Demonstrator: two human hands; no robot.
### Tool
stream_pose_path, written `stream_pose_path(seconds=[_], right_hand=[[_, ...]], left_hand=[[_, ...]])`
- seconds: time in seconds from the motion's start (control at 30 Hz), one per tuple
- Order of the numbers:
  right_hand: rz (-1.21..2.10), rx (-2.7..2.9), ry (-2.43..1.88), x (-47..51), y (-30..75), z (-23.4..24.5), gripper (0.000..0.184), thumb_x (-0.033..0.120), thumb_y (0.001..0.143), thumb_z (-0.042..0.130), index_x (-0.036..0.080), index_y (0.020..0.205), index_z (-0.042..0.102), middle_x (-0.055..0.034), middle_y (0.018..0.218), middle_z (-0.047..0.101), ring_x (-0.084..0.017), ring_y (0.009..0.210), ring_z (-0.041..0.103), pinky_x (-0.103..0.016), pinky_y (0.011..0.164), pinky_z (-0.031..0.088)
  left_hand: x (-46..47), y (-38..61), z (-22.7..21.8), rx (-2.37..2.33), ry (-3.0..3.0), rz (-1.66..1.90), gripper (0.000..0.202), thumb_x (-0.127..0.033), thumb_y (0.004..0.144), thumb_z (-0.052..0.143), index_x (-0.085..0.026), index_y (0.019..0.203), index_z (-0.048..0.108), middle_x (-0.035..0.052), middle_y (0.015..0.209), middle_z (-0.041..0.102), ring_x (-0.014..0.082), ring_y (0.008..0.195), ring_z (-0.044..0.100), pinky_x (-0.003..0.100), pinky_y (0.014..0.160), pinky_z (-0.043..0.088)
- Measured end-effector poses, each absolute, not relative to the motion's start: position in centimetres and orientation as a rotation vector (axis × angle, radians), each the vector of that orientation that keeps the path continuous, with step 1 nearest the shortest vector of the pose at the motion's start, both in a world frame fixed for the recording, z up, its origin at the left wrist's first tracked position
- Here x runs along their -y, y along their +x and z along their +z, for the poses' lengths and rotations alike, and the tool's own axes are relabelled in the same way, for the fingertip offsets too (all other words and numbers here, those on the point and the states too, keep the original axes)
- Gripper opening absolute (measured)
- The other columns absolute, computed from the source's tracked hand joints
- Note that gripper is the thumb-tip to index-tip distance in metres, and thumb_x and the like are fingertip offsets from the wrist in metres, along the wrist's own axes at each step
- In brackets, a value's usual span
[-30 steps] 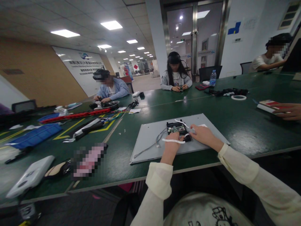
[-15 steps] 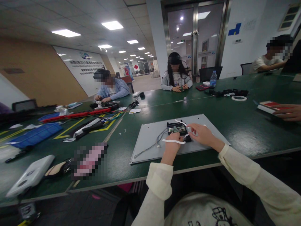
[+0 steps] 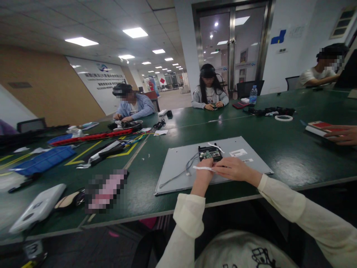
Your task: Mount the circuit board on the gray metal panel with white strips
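Note:
A flat grey panel (image 3: pixel 174 163) lies on the table before me. On it sits a black frame holding a green circuit board (image 3: pixel 209 153), with a white strip curling over its upper right corner. My left hand (image 3: pixel 205 169) is closed at the frame's near edge, its fingertips hidden. Across the back of that hand lies another narrow white strip (image 3: pixel 201 168). My right hand (image 3: pixel 237 169) reaches in from the right, fingers closed at this strip's right end, close against my left hand. A grey cable (image 3: pixel 178 175) runs from the frame over the panel; white labels (image 3: pixel 238 153) show right of it.
Left on the green table are a blue tray (image 3: pixel 44 160), a white device (image 3: pixel 39 208) and a pink, blurred-out item (image 3: pixel 107 191). A tape roll (image 3: pixel 283 118) and a bottle (image 3: pixel 253 95) stand farther right. Co-workers sit around; one person's hand (image 3: pixel 344 134) touches a red-and-white box.
My right hand has moved down and left, from the frame's right side to the strip on my left hand. The labels on the panel are now uncovered. My left hand stays in place.

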State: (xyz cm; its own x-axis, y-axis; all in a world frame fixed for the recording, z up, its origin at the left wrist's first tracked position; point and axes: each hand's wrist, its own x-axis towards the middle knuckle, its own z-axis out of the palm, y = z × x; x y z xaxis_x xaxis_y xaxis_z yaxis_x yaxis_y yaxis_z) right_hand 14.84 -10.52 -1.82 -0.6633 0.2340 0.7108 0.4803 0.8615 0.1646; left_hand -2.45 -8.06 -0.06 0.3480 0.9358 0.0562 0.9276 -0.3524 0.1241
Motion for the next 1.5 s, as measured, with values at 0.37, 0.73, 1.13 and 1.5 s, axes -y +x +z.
stream_pose_path(seconds=[0.37, 0.73, 1.13, 1.5], right_hand=[[-0.428, 2.319, -0.512, 10.6, 14.9, -1.9, 0.028, 0.032, 0.094, 0.055, 0.017, 0.115, 0.065, -0.0099, 0.106, 0.07, -0.017, 0.095, 0.065, -0.03, 0.078, 0.055], [-0.407, 2.217, -0.553, 10.9, 15.0, -1.8, 0.021, 0.02, 0.095, 0.051, 0.019, 0.104, 0.07, -0.0072, 0.096, 0.072, -0.015, 0.087, 0.067, -0.029, 0.075, 0.056], [-0.367, 2.059, -0.785, 9.0, 14.8, -0.3, 0.024, 0.022, 0.096, 0.047, 0.019, 0.104, 0.07, -0.0091, 0.096, 0.068, -0.018, 0.09, 0.061, -0.032, 0.08, 0.051], [-0.469, 2.302, -1.098, 5.7, 7.3, 2.1, 0.018, 0.018, 0.095, 0.048, 0.014, 0.093, 0.065, -0.0109, 0.094, 0.061, -0.021, 0.092, 0.052, -0.033, 0.08, 0.042]], left_hand=[[8.2, -2.3, 0.2, -1.77, 2.522, 0.134, 0.025, -0.032, 0.093, 0.045, -0.018, 0.098, 0.065, 0.0099, 0.097, 0.07, 0.0204, 0.094, 0.065, 0.027, 0.078, 0.045], [8.1, -2.0, 0.1, -1.8, 2.48, 0.133, 0.029, -0.034, 0.093, 0.044, -0.018, 0.101, 0.066, 0.0105, 0.101, 0.07, 0.0205, 0.094, 0.065, 0.028, 0.078, 0.046], [8.5, -2.1, -0.1, -1.825, 2.505, 0.254, 0.025, -0.031, 0.093, 0.046, -0.017, 0.101, 0.066, 0.0105, 0.099, 0.07, 0.0214, 0.093, 0.066, 0.03, 0.079, 0.047], [11.1, -5.9, 0.8, -1.839, 2.445, 0.551, 0.018, -0.018, 0.09, 0.045, -0.017, 0.091, 0.064, 0.0083, 0.089, 0.068, 0.0189, 0.084, 0.063, 0.028, 0.074, 0.044]])
